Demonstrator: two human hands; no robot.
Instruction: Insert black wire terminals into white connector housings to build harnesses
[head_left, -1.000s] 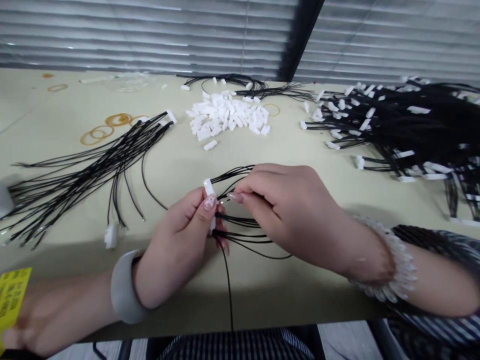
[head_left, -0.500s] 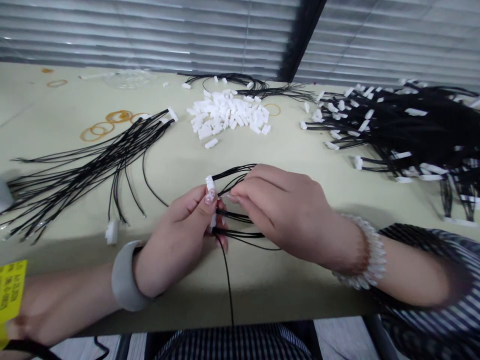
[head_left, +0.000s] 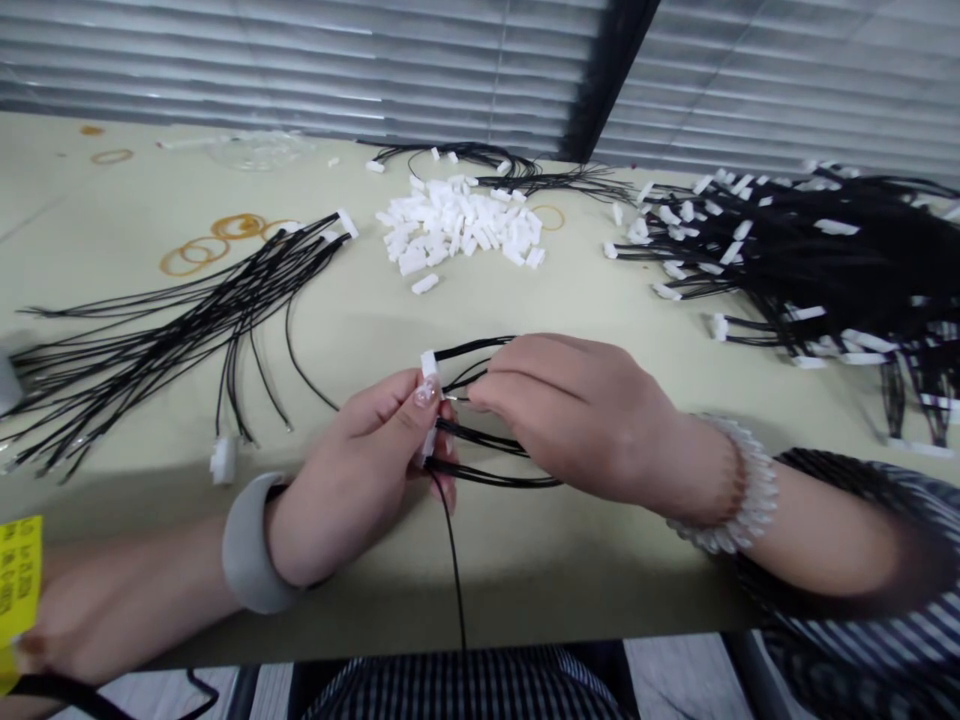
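Note:
In the middle of the head view my left hand (head_left: pixel 379 435) grips a white connector housing (head_left: pixel 429 364) between thumb and fingers. Several black wires (head_left: pixel 480 434) run from the housing's right side toward and beneath my other hand. My right hand (head_left: pixel 574 420) pinches a black wire whose bare metal end (head_left: pixel 459 398) points at the housing, a short way off it. The fingertips of the right hand partly hide the wire. One loose black wire (head_left: pixel 454 560) hangs from below the housing over the table's front edge.
A heap of white connector housings (head_left: pixel 457 225) lies beyond my hands. To the left is a bundle of black wires (head_left: pixel 187 320), with rubber bands (head_left: pixel 199 252) behind it and a single white connector (head_left: pixel 223 461) nearby. A large pile of wired connectors (head_left: pixel 832 250) covers the right side.
The pinched wire's metal end shows more clearly, and my right hand sits slightly farther right. One lower wire that bowed out separately now lies with the others. My left hand keeps its hold.

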